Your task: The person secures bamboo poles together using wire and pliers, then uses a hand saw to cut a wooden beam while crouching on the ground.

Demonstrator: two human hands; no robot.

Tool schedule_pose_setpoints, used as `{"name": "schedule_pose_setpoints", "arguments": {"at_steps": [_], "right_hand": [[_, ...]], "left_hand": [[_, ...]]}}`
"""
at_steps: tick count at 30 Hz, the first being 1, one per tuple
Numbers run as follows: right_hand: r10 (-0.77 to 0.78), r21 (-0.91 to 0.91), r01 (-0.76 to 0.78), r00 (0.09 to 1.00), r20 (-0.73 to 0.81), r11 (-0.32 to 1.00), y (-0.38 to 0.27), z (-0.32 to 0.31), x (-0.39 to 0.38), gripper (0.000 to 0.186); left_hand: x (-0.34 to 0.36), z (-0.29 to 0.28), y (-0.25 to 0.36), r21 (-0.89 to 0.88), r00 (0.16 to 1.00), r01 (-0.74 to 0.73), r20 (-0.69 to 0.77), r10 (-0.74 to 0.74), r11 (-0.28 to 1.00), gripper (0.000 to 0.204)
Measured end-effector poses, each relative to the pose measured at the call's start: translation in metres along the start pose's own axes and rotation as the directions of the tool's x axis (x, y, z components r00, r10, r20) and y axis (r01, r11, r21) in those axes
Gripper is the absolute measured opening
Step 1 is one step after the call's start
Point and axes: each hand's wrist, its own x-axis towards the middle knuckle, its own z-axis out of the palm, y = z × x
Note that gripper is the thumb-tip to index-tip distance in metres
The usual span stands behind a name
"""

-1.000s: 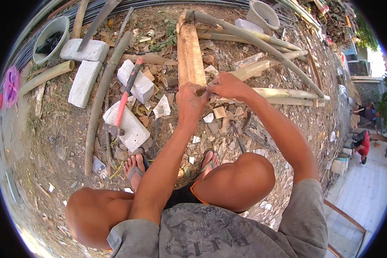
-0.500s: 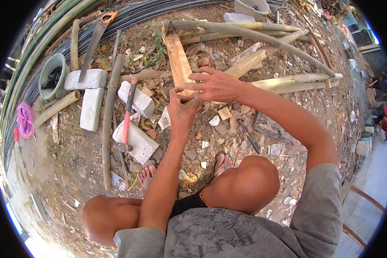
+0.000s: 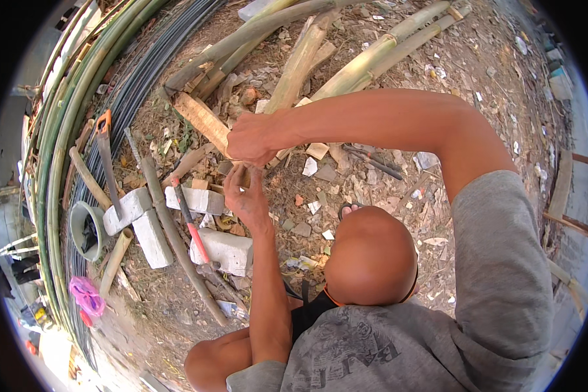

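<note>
Head view: plank (image 3: 202,123) at ten o'clock, far end meeting a pole (image 3: 235,43); right hand (image 3: 249,138) covers the near end, left hand (image 3: 249,201) curls at six o'clock from it. Grips, and work finished or remaining, are unclear.

A purple bag (image 3: 87,296), apparently plastic, lies near a grey bucket (image 3: 78,230)

Plank (image 3: 204,123) partly hidden by hands (image 3: 249,139), grey pole (image 3: 261,28) cut off above
</note>
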Motion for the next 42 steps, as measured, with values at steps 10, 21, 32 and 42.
{"name": "schedule_pose_setpoints", "arguments": {"at_steps": [10, 21, 32, 42], "right_hand": [[0.817, 0.814, -0.454, 0.576, -0.042, 0.362, -0.017, -0.007, -0.155, 0.051], [0.936, 0.223, -0.915, 0.35, 0.031, 0.335, -0.099, 0.234, -0.312, 0.052], [0.824, 0.239, -0.934, 0.349, 0.446, 0.266, -0.066, 0.256, -0.304, 0.052], [0.313, 0.394, -0.819, 0.278, 0.908, -0.418, -0.061, -0.028, -0.245, 0.064]], "left_hand": [[0.011, -0.002, -0.006, -0.064, 0.972, 0.222, 0.096, -0.216, 0.973, 0.035], [0.006, 0.008, -0.005, 0.007, 0.977, 0.211, -0.006, -0.211, 0.977, 0.033], [-0.002, 0.019, -0.012, -0.296, 0.951, 0.219, -0.148, -0.271, 0.93, 0.048], [-0.008, 0.003, -0.023, -0.365, 0.939, 0.177, -0.215, -0.268, 0.914, 0.042]]}}
